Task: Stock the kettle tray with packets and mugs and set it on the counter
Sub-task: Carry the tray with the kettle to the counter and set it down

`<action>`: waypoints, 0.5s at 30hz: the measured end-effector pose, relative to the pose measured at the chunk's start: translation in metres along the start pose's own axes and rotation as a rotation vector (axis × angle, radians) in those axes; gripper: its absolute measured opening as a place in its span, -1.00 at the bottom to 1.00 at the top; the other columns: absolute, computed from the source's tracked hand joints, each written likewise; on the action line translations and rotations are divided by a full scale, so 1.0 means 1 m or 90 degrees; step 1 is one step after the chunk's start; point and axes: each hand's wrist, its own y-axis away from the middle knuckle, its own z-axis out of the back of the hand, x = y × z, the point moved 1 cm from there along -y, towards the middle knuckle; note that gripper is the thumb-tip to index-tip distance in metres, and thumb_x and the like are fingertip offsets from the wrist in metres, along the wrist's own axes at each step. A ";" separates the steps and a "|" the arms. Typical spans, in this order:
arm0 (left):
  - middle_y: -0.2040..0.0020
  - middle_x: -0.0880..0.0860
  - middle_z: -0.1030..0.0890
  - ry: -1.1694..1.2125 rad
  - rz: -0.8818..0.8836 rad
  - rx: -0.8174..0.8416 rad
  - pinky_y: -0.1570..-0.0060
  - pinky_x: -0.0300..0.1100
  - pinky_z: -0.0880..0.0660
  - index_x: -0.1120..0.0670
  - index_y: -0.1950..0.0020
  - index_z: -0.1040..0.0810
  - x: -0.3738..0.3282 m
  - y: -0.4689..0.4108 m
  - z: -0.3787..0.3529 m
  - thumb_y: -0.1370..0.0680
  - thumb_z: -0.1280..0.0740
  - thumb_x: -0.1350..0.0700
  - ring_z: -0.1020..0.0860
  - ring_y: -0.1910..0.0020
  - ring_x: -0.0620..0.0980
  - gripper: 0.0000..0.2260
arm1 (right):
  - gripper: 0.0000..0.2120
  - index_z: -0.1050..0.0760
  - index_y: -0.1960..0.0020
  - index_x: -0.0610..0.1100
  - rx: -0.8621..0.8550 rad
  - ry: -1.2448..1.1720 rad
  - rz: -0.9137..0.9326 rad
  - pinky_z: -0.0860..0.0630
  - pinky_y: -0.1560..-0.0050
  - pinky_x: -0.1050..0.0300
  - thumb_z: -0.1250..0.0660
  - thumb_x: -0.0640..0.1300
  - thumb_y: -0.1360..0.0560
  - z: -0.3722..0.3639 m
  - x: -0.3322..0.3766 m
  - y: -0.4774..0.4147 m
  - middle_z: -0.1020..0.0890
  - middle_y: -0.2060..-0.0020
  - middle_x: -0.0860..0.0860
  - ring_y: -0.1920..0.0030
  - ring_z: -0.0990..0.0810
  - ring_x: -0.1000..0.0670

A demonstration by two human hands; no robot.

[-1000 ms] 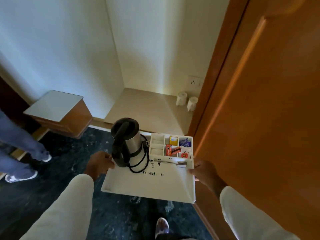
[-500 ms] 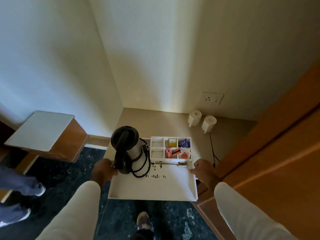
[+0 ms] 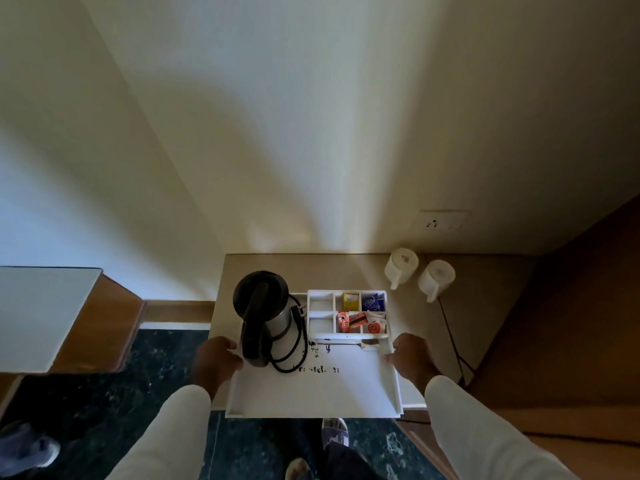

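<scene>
You have the flat white plastic kettle tray (image 3: 322, 393) gripped at both side edges, its far part over the beige stone counter (image 3: 460, 327) and its near edge jutting out past the counter's front edge above the dark marbled floor (image 3: 145, 368); whether its base touches the counter cannot be told. Your left hand (image 3: 216, 363) is clenched on the tray's left rim, right beside the kettle, and your right hand (image 3: 412, 358) is clenched on the right rim, near the compartment box.

In the tray's far left corner stands the steel electric kettle with black lid and handle (image 3: 263, 317), upright, its black power cord (image 3: 294, 344) looped on the tray floor just to its right. The far right corner holds a white divided organiser box (image 3: 320, 308): a yellow packet (image 3: 350, 301) and a blue packet (image 3: 373, 301) sit in the far compartments, orange-red packets (image 3: 349, 321) and a white sachet with a red mark (image 3: 374, 325) in the nearer ones, and the left-hand compartments look bare. A white spoon-like stirrer (image 3: 346, 337) lies along the box's near edge. Dark print marks the tray floor near the middle.

Two white ceramic mugs (image 3: 401, 266) stand upside down at the counter's back right, off the tray, close together below a wall socket (image 3: 441, 221). A thin dark cable (image 3: 450, 334) runs down the counter's right side.
</scene>
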 end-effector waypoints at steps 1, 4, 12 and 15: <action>-0.09 0.19 -0.65 -0.007 0.003 -0.001 -0.07 0.11 -0.65 0.11 -0.17 -0.63 -0.001 -0.008 -0.002 -0.38 -0.56 0.27 -0.64 0.03 0.16 -0.62 | -0.67 -0.58 -0.11 -0.20 0.002 0.009 -0.006 -0.44 0.24 0.23 -0.56 -0.12 -0.42 0.000 0.003 -0.006 -0.58 0.10 -0.03 0.10 -0.56 -0.03; -0.07 0.18 -0.65 -0.034 -0.006 -0.006 -0.11 0.13 -0.64 0.09 -0.14 -0.64 -0.005 -0.034 -0.004 -0.35 -0.56 0.24 -0.63 -0.01 0.17 -0.62 | -0.69 -0.60 -0.05 -0.19 -0.005 0.015 -0.010 -0.46 0.21 0.20 -0.56 -0.12 -0.37 -0.001 0.013 -0.029 -0.63 0.09 -0.05 0.12 -0.57 -0.04; -0.06 0.20 -0.67 -0.072 -0.038 -0.034 -0.06 0.03 -0.57 0.17 -0.12 -0.66 -0.017 -0.058 -0.001 -0.44 -0.54 0.22 -0.63 -0.02 0.17 -0.73 | -0.81 -0.58 0.14 -0.17 -0.011 0.048 0.016 -0.44 0.30 0.22 -0.52 -0.10 -0.38 -0.005 0.035 -0.056 -0.66 0.20 -0.07 0.19 -0.62 -0.07; -0.01 0.18 -0.68 -0.082 -0.060 -0.046 0.03 -0.05 -0.53 0.17 -0.09 -0.65 -0.018 -0.069 -0.001 -0.47 -0.53 0.20 -0.60 0.08 0.10 -0.77 | -0.81 -0.58 0.06 -0.16 -0.021 0.030 0.028 -0.46 0.22 0.19 -0.51 -0.09 -0.42 -0.003 0.044 -0.059 -0.66 0.15 -0.06 0.18 -0.58 -0.06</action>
